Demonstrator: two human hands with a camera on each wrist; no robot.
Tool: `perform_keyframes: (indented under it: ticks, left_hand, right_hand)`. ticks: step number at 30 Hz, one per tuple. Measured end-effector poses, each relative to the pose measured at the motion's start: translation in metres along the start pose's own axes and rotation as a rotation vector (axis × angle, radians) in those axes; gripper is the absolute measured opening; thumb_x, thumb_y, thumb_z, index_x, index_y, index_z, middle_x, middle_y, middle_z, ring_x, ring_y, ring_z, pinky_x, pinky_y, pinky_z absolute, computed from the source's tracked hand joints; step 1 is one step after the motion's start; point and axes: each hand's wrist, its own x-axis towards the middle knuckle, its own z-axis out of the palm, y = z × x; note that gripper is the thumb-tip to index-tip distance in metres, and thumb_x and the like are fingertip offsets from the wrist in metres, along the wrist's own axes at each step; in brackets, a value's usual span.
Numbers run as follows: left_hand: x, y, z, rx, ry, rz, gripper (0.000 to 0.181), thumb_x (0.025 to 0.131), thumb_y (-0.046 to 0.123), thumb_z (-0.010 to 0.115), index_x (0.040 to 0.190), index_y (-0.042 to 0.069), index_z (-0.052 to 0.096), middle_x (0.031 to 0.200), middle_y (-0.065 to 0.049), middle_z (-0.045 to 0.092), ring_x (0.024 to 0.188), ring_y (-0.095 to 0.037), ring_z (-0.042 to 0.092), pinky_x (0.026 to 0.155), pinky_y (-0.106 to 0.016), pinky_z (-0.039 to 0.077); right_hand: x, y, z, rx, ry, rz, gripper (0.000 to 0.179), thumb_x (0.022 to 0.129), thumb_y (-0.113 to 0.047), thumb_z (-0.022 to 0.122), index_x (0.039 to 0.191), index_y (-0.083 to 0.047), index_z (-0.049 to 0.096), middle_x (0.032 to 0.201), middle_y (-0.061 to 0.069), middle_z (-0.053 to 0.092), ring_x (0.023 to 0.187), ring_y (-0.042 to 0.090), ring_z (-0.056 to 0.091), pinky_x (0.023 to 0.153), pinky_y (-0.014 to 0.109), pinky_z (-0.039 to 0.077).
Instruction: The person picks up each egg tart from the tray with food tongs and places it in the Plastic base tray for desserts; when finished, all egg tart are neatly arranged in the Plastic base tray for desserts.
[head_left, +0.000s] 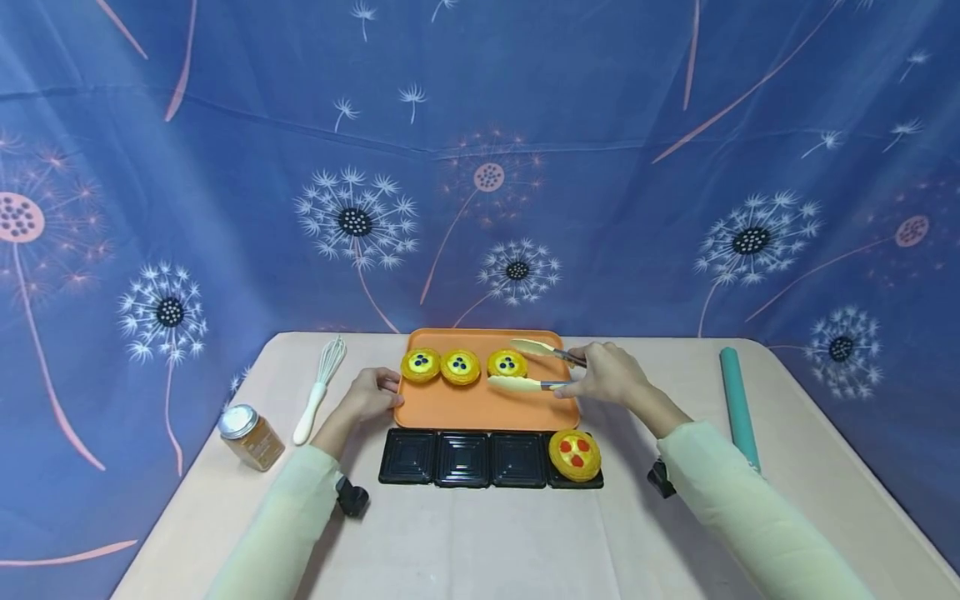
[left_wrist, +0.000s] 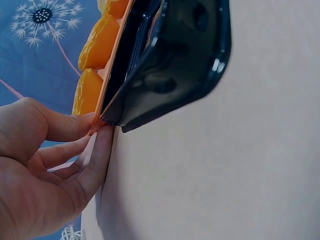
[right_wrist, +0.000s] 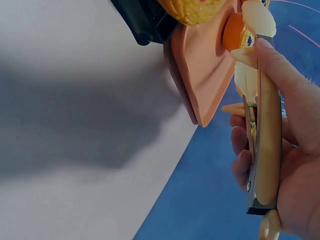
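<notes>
My right hand (head_left: 611, 375) grips a pair of tongs (right_wrist: 268, 145) with cream tips, spread apart. The tips reach over the orange tray (head_left: 450, 410), on either side of the rightmost blue-dotted egg tart (head_left: 507, 362). Two more such tarts, the left one (head_left: 420, 365) and the middle one (head_left: 460, 367), sit side by side at the tray's left. My left hand (head_left: 369, 394) pinches the tray's left edge, thumb above and fingers below in the left wrist view. In front lies a black compartment tray (head_left: 462, 460); its rightmost compartment bears a red-topped tart (head_left: 575, 456).
To the left are a white whisk (head_left: 318, 392) and a silver-lidded jar (head_left: 252, 437) with brown contents. A green rod (head_left: 739, 408) lies at the right. Behind the table hangs a blue dandelion-print cloth (head_left: 600, 208).
</notes>
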Motion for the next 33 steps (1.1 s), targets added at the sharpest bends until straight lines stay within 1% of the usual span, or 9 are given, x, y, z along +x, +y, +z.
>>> perform_keyframes:
  ticks: [4,10,12,15,20,23,26,30,33]
  left_hand:
    - [0.000,-0.001,0.000,0.012,-0.001,0.003,0.036,0.082,-0.009,0.067,0.117,-0.011,0.060,0.098,-0.018,0.065,0.081,-0.022,0.062,0.067,-0.028,0.056]
    - [-0.001,0.000,0.001,0.028,0.010,0.001,0.036,0.081,-0.008,0.069,0.116,-0.010,0.060,0.099,-0.018,0.065,0.081,-0.022,0.061,0.067,-0.027,0.054]
    - [-0.001,0.001,0.001,0.023,0.010,-0.002,0.036,0.081,-0.008,0.068,0.116,-0.010,0.061,0.099,-0.018,0.065,0.081,-0.022,0.062,0.067,-0.027,0.054]
    - [-0.001,0.001,0.001,0.019,0.010,-0.008,0.035,0.081,-0.009,0.068,0.115,-0.010,0.061,0.099,-0.018,0.065,0.080,-0.022,0.062,0.067,-0.027,0.054]
    - [0.000,-0.001,0.001,0.009,0.007,-0.014,0.036,0.081,-0.010,0.067,0.116,-0.010,0.060,0.098,-0.018,0.064,0.080,-0.022,0.062,0.067,-0.028,0.056]
    - [0.001,-0.002,0.002,-0.006,0.003,-0.015,0.036,0.082,-0.010,0.067,0.117,-0.011,0.059,0.099,-0.019,0.064,0.081,-0.023,0.062,0.068,-0.029,0.057]
    - [0.001,-0.002,0.003,-0.016,-0.001,-0.011,0.037,0.082,-0.010,0.067,0.118,-0.012,0.058,0.100,-0.021,0.063,0.083,-0.025,0.062,0.069,-0.030,0.057]
    - [-0.002,0.000,0.002,-0.014,-0.002,-0.007,0.038,0.082,-0.010,0.067,0.118,-0.013,0.057,0.101,-0.022,0.062,0.084,-0.026,0.061,0.070,-0.031,0.056]
    - [-0.003,0.002,0.003,-0.012,-0.001,-0.010,0.037,0.082,-0.010,0.067,0.118,-0.012,0.058,0.100,-0.021,0.063,0.082,-0.025,0.062,0.068,-0.030,0.056]
  right_hand:
    - [0.001,0.000,0.001,-0.003,0.001,-0.007,0.081,0.067,-0.050,0.088,0.127,-0.001,0.067,0.115,0.016,0.070,0.066,0.019,0.051,0.055,0.032,0.038]
    - [0.000,-0.002,-0.001,-0.001,0.013,-0.003,0.072,0.069,-0.048,0.088,0.122,-0.003,0.070,0.100,0.010,0.073,0.055,0.016,0.041,0.049,0.030,0.032]
    - [0.000,-0.002,-0.003,-0.007,0.021,-0.009,0.069,0.069,-0.048,0.088,0.119,-0.004,0.072,0.095,0.007,0.073,0.055,0.015,0.042,0.049,0.030,0.032]
    - [0.001,-0.004,-0.007,-0.015,0.023,-0.022,0.066,0.069,-0.050,0.087,0.116,-0.004,0.073,0.085,0.001,0.070,0.055,0.015,0.043,0.049,0.029,0.033]
    - [0.000,-0.006,-0.014,-0.015,0.010,-0.040,0.069,0.069,-0.053,0.086,0.115,-0.004,0.073,0.067,-0.003,0.060,0.050,0.013,0.035,0.046,0.028,0.029]
    - [-0.003,-0.007,-0.021,-0.023,0.017,-0.054,0.071,0.069,-0.053,0.086,0.118,-0.003,0.072,0.068,-0.003,0.062,0.049,0.013,0.035,0.045,0.027,0.029]
    - [-0.009,-0.011,-0.029,-0.038,0.032,-0.064,0.074,0.068,-0.052,0.086,0.121,-0.003,0.071,0.077,-0.001,0.068,0.050,0.013,0.036,0.045,0.028,0.029]
    - [-0.020,-0.016,-0.041,-0.045,0.042,-0.080,0.077,0.067,-0.053,0.087,0.123,-0.002,0.070,0.091,0.006,0.074,0.049,0.012,0.036,0.045,0.027,0.028]
    - [-0.033,-0.019,-0.048,-0.036,0.065,-0.121,0.077,0.067,-0.052,0.087,0.123,-0.002,0.070,0.102,0.011,0.074,0.047,0.011,0.036,0.044,0.027,0.026]
